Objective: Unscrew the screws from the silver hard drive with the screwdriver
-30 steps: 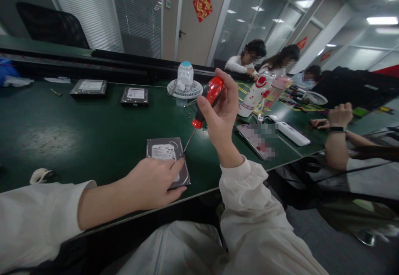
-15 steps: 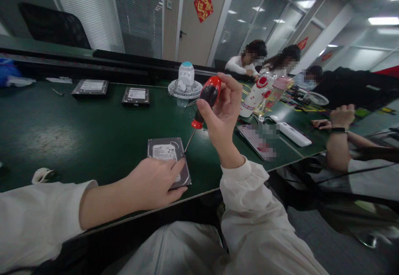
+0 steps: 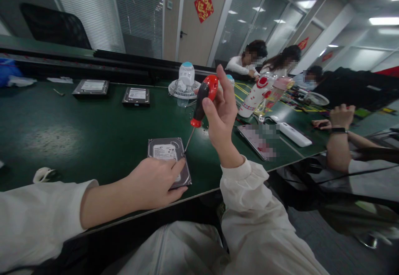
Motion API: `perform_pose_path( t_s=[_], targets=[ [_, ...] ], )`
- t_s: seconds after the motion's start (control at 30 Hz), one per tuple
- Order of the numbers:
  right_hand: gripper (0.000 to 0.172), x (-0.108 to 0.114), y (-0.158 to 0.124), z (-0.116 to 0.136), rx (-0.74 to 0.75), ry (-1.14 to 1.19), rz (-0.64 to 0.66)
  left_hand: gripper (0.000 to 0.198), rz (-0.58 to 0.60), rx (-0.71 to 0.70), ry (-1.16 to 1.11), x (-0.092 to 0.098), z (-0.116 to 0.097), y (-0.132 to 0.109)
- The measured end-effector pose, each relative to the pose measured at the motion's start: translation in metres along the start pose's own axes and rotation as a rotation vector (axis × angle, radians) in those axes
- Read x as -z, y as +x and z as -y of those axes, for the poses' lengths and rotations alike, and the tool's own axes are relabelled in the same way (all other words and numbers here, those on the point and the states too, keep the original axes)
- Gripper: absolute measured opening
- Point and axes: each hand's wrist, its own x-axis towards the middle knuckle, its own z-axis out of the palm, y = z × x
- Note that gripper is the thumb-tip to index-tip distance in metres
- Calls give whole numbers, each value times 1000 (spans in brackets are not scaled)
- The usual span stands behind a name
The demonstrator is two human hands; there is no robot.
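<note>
A hard drive [image 3: 164, 148] with a white label lies flat on the green table near its front edge. My left hand [image 3: 152, 183] holds it down, index finger on top and thumb along the near side; some of its fingers are hidden. My right hand [image 3: 220, 119] holds a red and black screwdriver [image 3: 202, 100] by the handle, between thumb and fingers, with the index finger raised. The screwdriver stands tilted, its shaft sloping down to the right edge of the drive, where the tip meets a screw spot. Whether a screw sits there is too small to tell.
Two more hard drives, one [image 3: 91, 87] further left and one [image 3: 136, 96] nearer, lie at the back. A small white fan [image 3: 186, 77] stands behind my right hand. To the right are a bottle [image 3: 252, 98], a phone [image 3: 254, 141] and a white power bank [image 3: 294, 134]. Other people sit at right.
My right hand has shifted its grip on the screwdriver: the index finger has lifted off and stretched upward, and the handle has tipped slightly left. My left hand and the drive have stayed put.
</note>
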Motion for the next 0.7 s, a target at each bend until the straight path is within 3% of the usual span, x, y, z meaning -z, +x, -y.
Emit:
perform_pose_path(
  t_s=[0.17, 0.27, 0.33, 0.5, 0.7],
  targets=[
    [45, 1, 0, 1, 10, 45, -35, 57, 12, 1, 7, 0, 0, 1],
    [55, 1, 1, 3, 4, -46, -60, 56, 2, -4, 3, -1, 1, 1],
    [58, 1, 0, 3, -22, -46, -34, 56, -8, -7, 8, -1, 1, 0],
    [47, 0, 0, 1, -46, 123, 46, 56, -4, -3, 11, -2, 1, 0],
    [59, 0, -1, 2, -6, -64, -47, 56, -6, -3, -5, 0, 0, 0]
  ],
)
